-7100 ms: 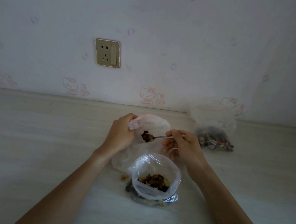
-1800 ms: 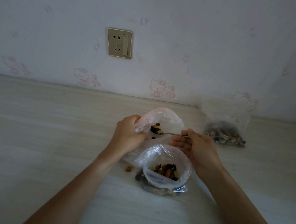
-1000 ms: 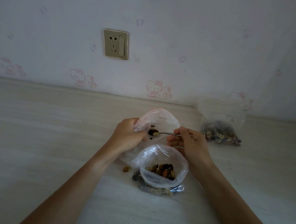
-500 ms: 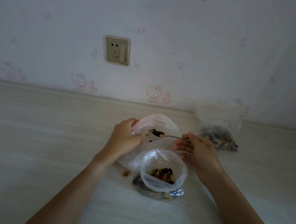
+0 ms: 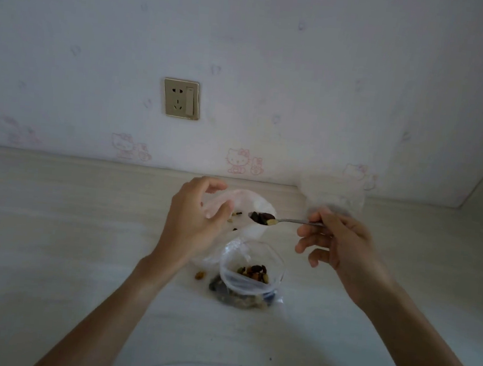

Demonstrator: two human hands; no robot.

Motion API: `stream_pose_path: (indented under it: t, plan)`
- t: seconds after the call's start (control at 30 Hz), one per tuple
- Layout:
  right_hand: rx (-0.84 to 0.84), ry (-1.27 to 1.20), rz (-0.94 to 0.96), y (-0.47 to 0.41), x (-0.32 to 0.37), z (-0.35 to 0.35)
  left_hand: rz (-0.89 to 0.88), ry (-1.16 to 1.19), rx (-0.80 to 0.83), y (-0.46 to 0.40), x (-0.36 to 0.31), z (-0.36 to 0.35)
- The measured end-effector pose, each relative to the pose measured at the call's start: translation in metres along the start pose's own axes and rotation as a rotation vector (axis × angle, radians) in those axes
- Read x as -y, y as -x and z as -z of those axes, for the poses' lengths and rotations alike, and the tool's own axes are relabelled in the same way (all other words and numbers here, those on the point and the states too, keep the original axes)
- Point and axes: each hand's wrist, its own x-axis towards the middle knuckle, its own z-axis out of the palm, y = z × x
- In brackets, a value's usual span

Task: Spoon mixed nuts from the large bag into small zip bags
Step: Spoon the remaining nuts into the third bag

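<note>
Your left hand [image 5: 193, 222] has let go of the small bag [image 5: 242, 209], fingers loose, mid-frame. Right hand [image 5: 338, 246] pinches the loaded spoon [image 5: 263, 218] over it; nuts bag [image 5: 250, 276] sits below. Re-hold bag b4 tipping.

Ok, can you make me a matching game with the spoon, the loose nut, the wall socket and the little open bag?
Things:
1. spoon
2. loose nut
3. wall socket
4. little open bag

Places:
A. up on the wall
B. lying bare on the table, left of the little bag
C. standing on the table between the arms, nuts inside
D. pinched in the right hand, nuts on it

Pairs: 1-D, 2-B, 3-A, 4-C
</note>
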Motion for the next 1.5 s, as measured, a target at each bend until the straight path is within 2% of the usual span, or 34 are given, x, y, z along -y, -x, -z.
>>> stream_pose_path:
  t: [0.07, 0.23, 0.37, 0.43, 0.6, 0.7, 0.83, 0.93, 1.0, 1.07, 1.13, 1.2, 1.27, 1.4, 1.5]
  plan:
    - [0.004, 0.016, -0.006, 0.010, -0.001, 0.003, -0.003, -0.015, 0.056, 0.011, -0.006, 0.004]
    - [0.020, 0.097, -0.003, 0.029, -0.006, 0.006, 0.117, -0.232, 0.317, 0.042, -0.004, 0.001]
    - [0.079, 0.216, 0.061, 0.040, -0.008, 0.000, 0.142, -0.189, 0.353, 0.051, 0.004, 0.001]
    - [0.133, 0.364, 0.168, 0.045, -0.007, -0.003, 0.145, -0.159, 0.335, 0.051, 0.006, 0.003]
    - [0.274, 0.952, 0.565, 0.056, -0.008, -0.005, 0.140, -0.130, 0.332, 0.051, 0.010, 0.003]
    - [0.281, 0.962, 0.668, 0.053, -0.007, -0.003, 0.133, -0.112, 0.338, 0.051, 0.010, 0.004]
    - [0.209, 0.695, 0.541, 0.038, -0.009, -0.002, 0.130, -0.118, 0.326, 0.047, 0.010, 0.006]
    - [0.087, 0.452, 0.431, 0.019, -0.012, -0.003, 0.128, -0.084, 0.175, 0.032, 0.008, 0.011]
    - [0.016, 0.371, 0.367, 0.003, -0.014, -0.006, 0.094, -0.125, 0.033, 0.014, 0.008, 0.011]
    - [-0.021, 0.340, 0.291, -0.014, -0.016, -0.013, 0.062, -0.225, -0.019, -0.009, 0.011, 0.006]
    - [-0.024, 0.328, 0.199, -0.032, -0.019, -0.024, 0.126, -0.319, 0.123, -0.036, 0.017, -0.004]
    - [-0.007, 0.357, 0.136, -0.048, -0.024, -0.034, 0.241, -0.332, 0.388, -0.059, 0.024, -0.017]
    - [0.008, 0.419, 0.120, -0.060, -0.030, -0.041, 0.310, -0.313, 0.562, -0.075, 0.030, -0.031]
    - [-0.036, 0.605, 0.140, -0.075, -0.045, -0.045, 0.308, -0.373, 0.607, -0.088, 0.047, -0.055]
    - [-0.110, 0.559, 0.128, -0.079, -0.053, -0.044, 0.246, -0.405, 0.554, -0.087, 0.058, -0.062]
